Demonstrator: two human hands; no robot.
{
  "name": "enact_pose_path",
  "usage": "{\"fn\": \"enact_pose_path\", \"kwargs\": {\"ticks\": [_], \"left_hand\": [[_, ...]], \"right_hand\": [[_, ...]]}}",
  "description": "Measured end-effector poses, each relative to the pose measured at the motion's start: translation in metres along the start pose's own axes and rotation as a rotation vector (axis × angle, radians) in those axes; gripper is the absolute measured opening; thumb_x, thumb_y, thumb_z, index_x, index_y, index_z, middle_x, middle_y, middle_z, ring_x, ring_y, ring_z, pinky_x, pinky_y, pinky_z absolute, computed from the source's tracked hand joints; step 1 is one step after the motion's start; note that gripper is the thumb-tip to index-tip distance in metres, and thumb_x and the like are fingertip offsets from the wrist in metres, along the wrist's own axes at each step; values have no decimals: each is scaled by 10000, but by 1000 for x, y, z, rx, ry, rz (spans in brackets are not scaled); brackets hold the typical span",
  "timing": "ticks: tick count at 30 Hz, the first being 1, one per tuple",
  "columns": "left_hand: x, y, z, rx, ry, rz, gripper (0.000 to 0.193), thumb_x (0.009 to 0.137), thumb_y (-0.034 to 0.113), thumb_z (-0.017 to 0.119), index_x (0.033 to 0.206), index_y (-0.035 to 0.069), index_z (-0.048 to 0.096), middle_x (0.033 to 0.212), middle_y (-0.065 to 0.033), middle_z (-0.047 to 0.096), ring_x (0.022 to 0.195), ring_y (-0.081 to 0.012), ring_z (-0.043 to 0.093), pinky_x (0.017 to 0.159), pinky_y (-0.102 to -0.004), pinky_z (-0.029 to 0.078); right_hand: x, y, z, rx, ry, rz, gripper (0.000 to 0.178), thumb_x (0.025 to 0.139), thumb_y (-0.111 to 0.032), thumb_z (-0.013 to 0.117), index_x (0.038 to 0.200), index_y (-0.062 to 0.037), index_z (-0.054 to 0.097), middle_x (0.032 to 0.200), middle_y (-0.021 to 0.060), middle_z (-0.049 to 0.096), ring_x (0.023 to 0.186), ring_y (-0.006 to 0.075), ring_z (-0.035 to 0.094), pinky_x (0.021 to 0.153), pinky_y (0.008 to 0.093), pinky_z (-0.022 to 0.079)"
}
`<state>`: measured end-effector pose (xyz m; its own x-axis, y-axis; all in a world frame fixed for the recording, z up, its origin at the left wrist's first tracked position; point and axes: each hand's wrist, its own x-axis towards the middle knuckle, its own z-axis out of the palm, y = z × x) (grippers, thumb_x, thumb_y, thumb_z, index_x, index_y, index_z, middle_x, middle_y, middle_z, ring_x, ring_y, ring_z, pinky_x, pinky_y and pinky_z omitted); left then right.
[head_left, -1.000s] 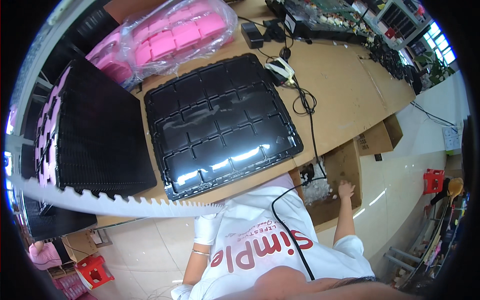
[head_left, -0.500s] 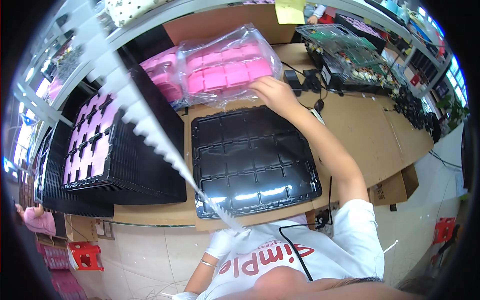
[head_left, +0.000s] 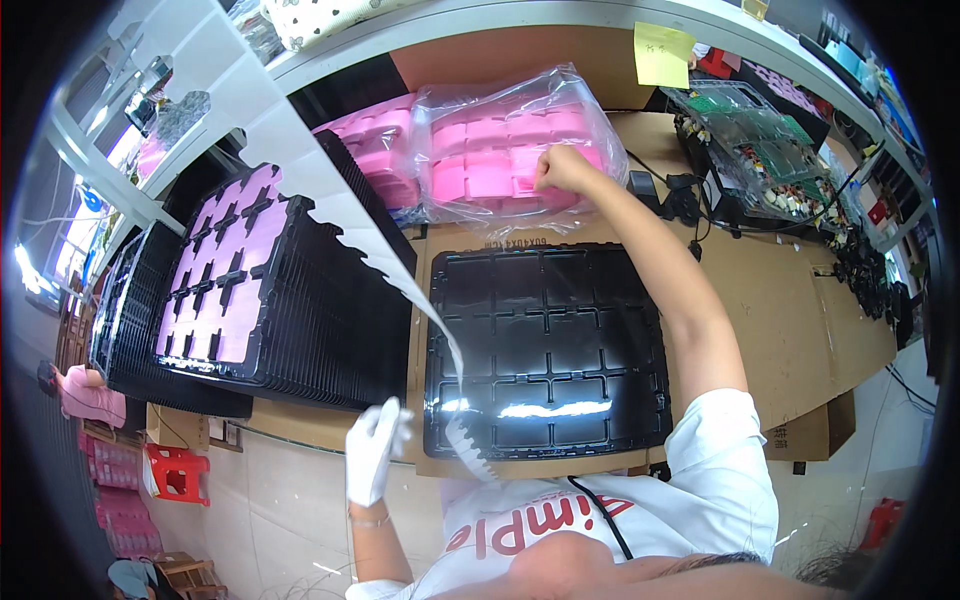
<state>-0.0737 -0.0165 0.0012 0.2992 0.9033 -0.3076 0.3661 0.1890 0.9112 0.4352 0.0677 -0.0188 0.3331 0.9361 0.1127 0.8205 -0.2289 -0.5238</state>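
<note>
My right hand (head_left: 564,170), bare, reaches into the clear plastic bag (head_left: 600,140) at the back, its fingers closed at the edge of a pink molded piece (head_left: 525,170). Several such pink pieces lie in rows there. My left hand (head_left: 376,452), in a white glove, is raised beside the near left corner of a black plastic tray (head_left: 540,350), fingers partly bent and apart, with nothing seen in them. The tray, divided into shallow compartments, lies in front of me. A long white strip (head_left: 400,270) with jagged edges hangs across the view, its lower end over the tray's near edge.
On the left stand tall stacks of black trays (head_left: 330,310), the nearest topped with pink pieces (head_left: 220,260). Circuit boards (head_left: 760,130) and dark cables (head_left: 690,200) sit at the back right. Cardboard (head_left: 780,300) covers the table. A red stool (head_left: 178,472) stands on the floor.
My left hand has moved left and up, away from the strip's lower end. My right hand has gone from the bag's near edge onto the pink pieces and closed. The view has shifted.
</note>
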Motion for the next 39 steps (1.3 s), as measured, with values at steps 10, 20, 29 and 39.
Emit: {"fn": "enact_pose_path", "kwargs": {"ticks": [10, 20, 29, 39], "left_hand": [[135, 66, 158, -535, -776, 129, 677, 1012, 502, 409, 1433, -28, 376, 1404, -178, 484, 1295, -250, 473, 1101, -366, 343], [203, 80, 216, -1364, -583, -83, 1171, 688, 825, 577, 1460, 27, 203, 1013, -112, 522, 735, -187, 485, 604, -290, 463], [168, 75, 144, -1047, -573, -58, 156, 916, 272, 686, 928, 154, 585, 694, 59, 532, 455, -40, 345, 413, -181, 264], [149, 54, 120, -1100, -646, -100, 155, 939, 250, 655, 962, 109, 593, 704, 42, 564, 434, -30, 359, 399, -186, 246]], "right_hand": [[26, 0, -22, 576, 540, -22, 224, 791, -191, 749, 901, -7, 682, 884, 86, 708, 808, 169, 649, 759, 313, 510], [-125, -82, -17, 464, 944, -345, 190, 848, -204, 740, 919, -53, 649, 1016, 62, 630, 1036, 178, 555, 836, 312, 473], [-190, -1, 27, 1907, 176, 542, 815, 827, -551, 705, 1367, -54, 352, 1167, 176, 507, 904, 208, 555, 741, 318, 501], [-182, -22, 33, 2012, 186, -89, 781, 769, -698, 622, 1257, -98, 515, 1248, 62, 565, 1213, 247, 509, 1052, 433, 402]]}}
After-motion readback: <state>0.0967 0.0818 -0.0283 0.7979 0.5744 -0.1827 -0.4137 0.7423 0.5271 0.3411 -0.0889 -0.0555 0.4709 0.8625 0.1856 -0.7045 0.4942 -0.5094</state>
